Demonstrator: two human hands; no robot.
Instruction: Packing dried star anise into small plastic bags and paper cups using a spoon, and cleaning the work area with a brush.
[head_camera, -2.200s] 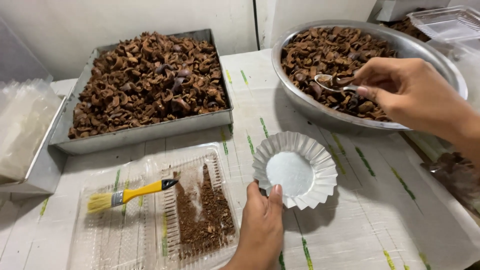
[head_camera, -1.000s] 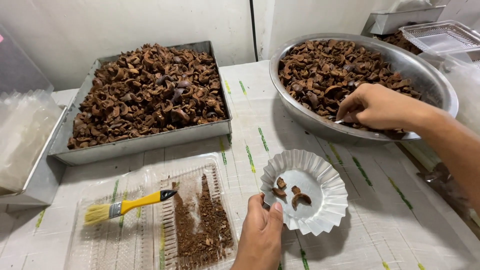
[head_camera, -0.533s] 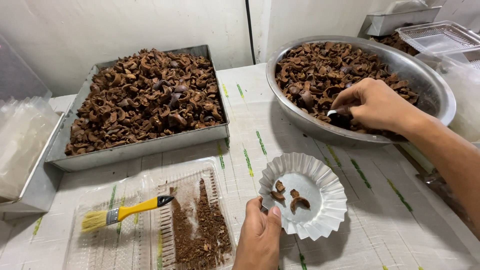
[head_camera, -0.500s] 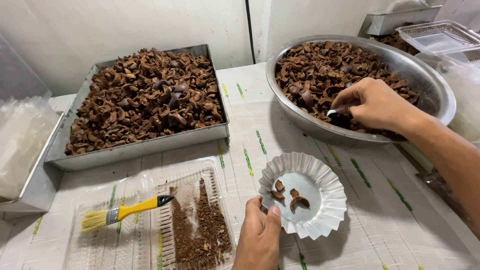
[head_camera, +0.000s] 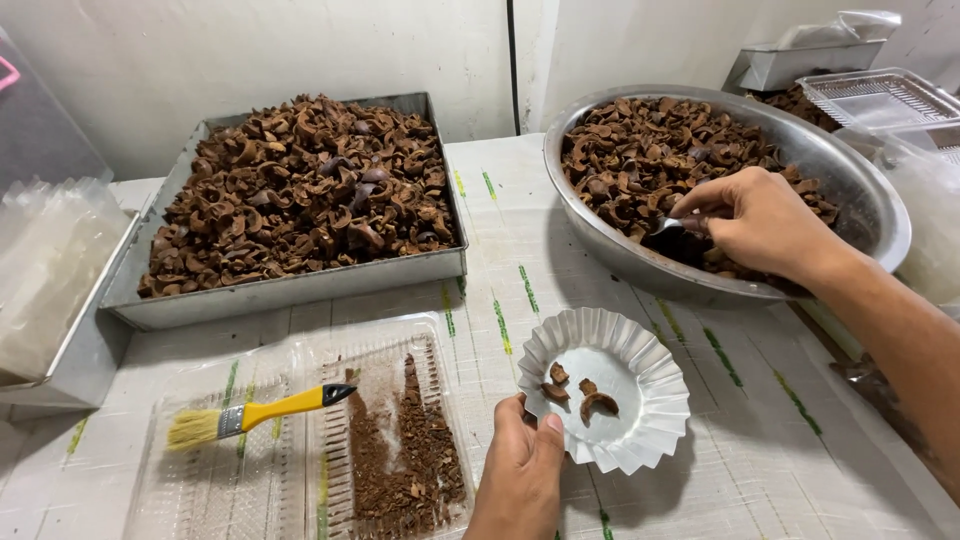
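My left hand (head_camera: 522, 468) pinches the near rim of a white fluted paper cup (head_camera: 640, 420) lying on the table; three brown shell pieces (head_camera: 580, 392) sit inside it. My right hand (head_camera: 762, 222) reaches into a round metal bowl (head_camera: 880, 200) full of brown dried shell pieces (head_camera: 640, 150), fingers closed on a small metal spoon (head_camera: 664, 227) dipped among them.
A rectangular metal tray (head_camera: 290, 290) heaped with the same brown pieces stands at the back left. A clear plastic tray (head_camera: 280, 450) in front holds brown crumbs and a yellow-handled brush (head_camera: 255, 412). Clear plastic lids (head_camera: 45, 260) are stacked far left; more containers (head_camera: 870, 95) sit far right.
Shell pieces have appeared in the paper cup, empty 2.2 s ago. My right hand went back into the bowl and digs among the pieces. The left hand keeps its hold on the cup.
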